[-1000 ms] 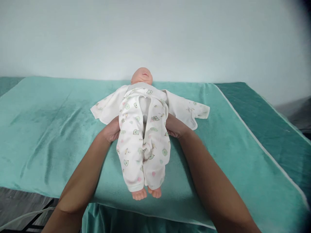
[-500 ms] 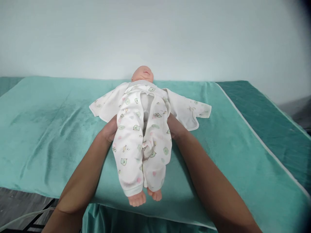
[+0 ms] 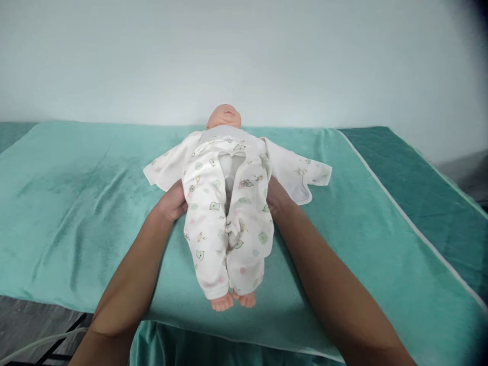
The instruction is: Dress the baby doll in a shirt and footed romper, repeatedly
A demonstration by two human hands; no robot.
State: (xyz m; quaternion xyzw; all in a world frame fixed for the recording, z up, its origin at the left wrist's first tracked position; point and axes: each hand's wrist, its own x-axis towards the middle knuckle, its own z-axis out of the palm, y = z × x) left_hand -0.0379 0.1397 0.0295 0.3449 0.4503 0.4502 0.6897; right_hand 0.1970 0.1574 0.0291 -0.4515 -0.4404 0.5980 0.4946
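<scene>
A baby doll (image 3: pixel 224 116) lies on its back on a teal blanket (image 3: pixel 76 203), head toward the wall and bare feet toward me. It wears white printed trousers (image 3: pixel 224 223) and an unfastened white top (image 3: pixel 293 173) spread out to both sides. My left hand (image 3: pixel 172 201) is tucked against the doll's left-of-frame hip, fingers hidden behind the trousers. My right hand (image 3: pixel 277 197) is pressed in the same way against the other hip, its fingers also under the cloth. Both hands seem to grip the trousers' waist area, though the fingertips are out of sight.
The blanket covers a wide padded surface against a pale wall (image 3: pixel 244 56). A darker green cover (image 3: pixel 419 188) lies to the right. At the lower left, a dark frame and a white cable (image 3: pixel 34 343) show below the blanket's front edge.
The doll's legs have swung back toward the centre and its feet sit a little farther from me than half a second ago. The trousers' waist has risen higher on the torso. My hands stay at the hips.
</scene>
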